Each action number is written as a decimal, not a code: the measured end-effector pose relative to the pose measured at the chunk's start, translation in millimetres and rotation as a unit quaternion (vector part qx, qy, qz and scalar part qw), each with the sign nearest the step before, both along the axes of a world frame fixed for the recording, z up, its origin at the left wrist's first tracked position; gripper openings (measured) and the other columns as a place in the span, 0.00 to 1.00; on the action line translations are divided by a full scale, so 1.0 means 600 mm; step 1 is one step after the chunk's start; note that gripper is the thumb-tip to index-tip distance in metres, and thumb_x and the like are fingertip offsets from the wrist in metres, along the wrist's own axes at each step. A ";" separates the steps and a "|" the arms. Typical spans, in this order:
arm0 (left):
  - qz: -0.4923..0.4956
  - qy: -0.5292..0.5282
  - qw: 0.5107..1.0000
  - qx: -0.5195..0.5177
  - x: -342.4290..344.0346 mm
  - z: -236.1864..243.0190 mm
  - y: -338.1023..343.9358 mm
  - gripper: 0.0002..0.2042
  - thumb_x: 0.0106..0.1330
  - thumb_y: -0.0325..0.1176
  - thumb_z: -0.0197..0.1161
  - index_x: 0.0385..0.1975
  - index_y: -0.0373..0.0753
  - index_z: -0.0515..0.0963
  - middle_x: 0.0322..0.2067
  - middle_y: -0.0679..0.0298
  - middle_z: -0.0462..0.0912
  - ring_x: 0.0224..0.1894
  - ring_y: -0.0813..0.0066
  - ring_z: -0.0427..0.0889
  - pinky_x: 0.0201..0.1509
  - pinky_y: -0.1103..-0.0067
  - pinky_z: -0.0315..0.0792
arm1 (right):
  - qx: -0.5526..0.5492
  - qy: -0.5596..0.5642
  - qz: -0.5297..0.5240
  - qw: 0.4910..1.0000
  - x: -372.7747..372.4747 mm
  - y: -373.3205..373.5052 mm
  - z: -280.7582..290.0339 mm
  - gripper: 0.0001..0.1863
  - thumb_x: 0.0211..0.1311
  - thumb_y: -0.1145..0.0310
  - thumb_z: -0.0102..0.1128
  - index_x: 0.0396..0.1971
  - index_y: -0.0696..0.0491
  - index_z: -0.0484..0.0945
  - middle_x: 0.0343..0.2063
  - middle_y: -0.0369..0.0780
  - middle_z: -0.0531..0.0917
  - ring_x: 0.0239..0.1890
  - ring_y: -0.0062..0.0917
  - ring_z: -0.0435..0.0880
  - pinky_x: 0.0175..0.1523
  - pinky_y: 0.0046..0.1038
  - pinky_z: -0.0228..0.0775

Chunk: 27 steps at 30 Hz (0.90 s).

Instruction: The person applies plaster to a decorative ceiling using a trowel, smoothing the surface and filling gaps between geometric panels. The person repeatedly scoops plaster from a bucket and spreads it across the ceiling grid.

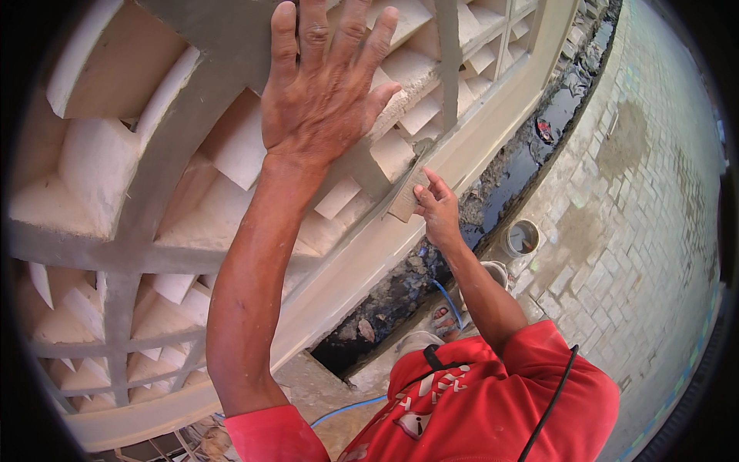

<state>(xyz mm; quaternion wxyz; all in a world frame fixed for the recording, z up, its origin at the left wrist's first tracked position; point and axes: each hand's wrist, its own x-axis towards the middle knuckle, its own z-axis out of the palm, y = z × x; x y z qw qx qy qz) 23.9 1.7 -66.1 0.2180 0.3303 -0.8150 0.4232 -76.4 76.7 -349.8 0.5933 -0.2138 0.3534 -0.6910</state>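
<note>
Smoothing or scraping the joint between the cream beam [477,142] and the grey-banded lattice [115,252] was judged to be the step in hand, going by where the flat tan piece [403,202] sat. Good practice, in the observer's judgement: the piece kept at a low, constant tilt, its edge borne evenly on the joint, strokes short and light, surplus wiped off before it could smear onto the clean face of the beam. Too steep an angle would likely have gouged the grey patch [421,146] at the far end of the piece. Right hand [439,217]: thumb and fingers pinched the piece near its right edge, so most of it projected left of the fingertips, slanting from near-left to far-right over the inner side of the beam. Whether its edge pressed the surface could not be told. Left hand [314,100]: empty, fingers spread wide, palm toward the lattice, farther off and to the left of the piece, well apart from it; contact with the lattice could not be confirmed. Bracing there would have steadied the stroke. To the right of the beam lay a ditch [496,204] of dark water, so a firm pinch was judged prudent against dropping the piece.
</note>
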 end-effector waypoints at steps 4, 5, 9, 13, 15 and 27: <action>-0.010 0.006 0.999 -0.038 -0.003 -0.003 -0.005 0.31 0.43 0.56 0.70 0.49 0.52 0.78 0.68 0.58 0.60 0.72 0.43 0.48 0.75 0.54 0.37 | -0.004 0.054 -0.012 0.998 0.024 -0.007 0.005 0.29 0.63 0.68 0.62 0.61 0.62 0.65 0.37 0.35 0.74 0.38 0.19 0.79 0.40 0.28 0.83; -0.006 0.007 1.000 -0.027 -0.003 -0.001 -0.002 0.30 0.44 0.56 0.70 0.49 0.51 0.78 0.68 0.58 0.59 0.72 0.42 0.48 0.75 0.54 0.37 | 0.000 0.054 -0.012 0.998 0.027 -0.002 0.013 0.29 0.63 0.68 0.62 0.61 0.62 0.66 0.36 0.35 0.74 0.38 0.19 0.79 0.40 0.28 0.83; 0.024 -0.004 1.000 -0.008 -0.005 0.002 0.008 0.29 0.45 0.55 0.70 0.49 0.51 0.78 0.69 0.59 0.58 0.72 0.42 0.48 0.75 0.53 0.38 | 0.022 0.072 0.054 0.996 0.043 0.037 0.017 0.29 0.62 0.67 0.63 0.60 0.63 0.67 0.37 0.35 0.75 0.39 0.19 0.79 0.41 0.28 0.82; 0.033 -0.005 0.999 0.003 -0.005 0.005 0.008 0.29 0.45 0.55 0.70 0.49 0.51 0.78 0.69 0.59 0.58 0.72 0.42 0.47 0.75 0.53 0.38 | 0.047 0.108 0.052 0.992 0.023 0.070 -0.016 0.29 0.62 0.67 0.62 0.60 0.63 0.67 0.42 0.38 0.77 0.43 0.21 0.80 0.41 0.27 0.82; 0.031 -0.002 0.999 -0.011 -0.001 -0.003 -0.001 0.30 0.45 0.56 0.70 0.49 0.51 0.78 0.69 0.59 0.57 0.72 0.42 0.46 0.75 0.53 0.38 | 0.040 0.064 0.002 0.997 -0.001 0.055 0.006 0.28 0.63 0.68 0.61 0.60 0.63 0.67 0.42 0.39 0.78 0.41 0.22 0.81 0.40 0.27 0.82; 0.055 -0.016 0.998 0.010 -0.003 0.005 0.007 0.30 0.43 0.57 0.71 0.49 0.53 0.78 0.71 0.59 0.53 0.72 0.42 0.46 0.76 0.53 0.36 | 0.052 0.143 -0.054 0.987 0.003 0.011 0.005 0.27 0.63 0.69 0.58 0.61 0.63 0.66 0.38 0.38 0.75 0.39 0.22 0.78 0.38 0.26 0.79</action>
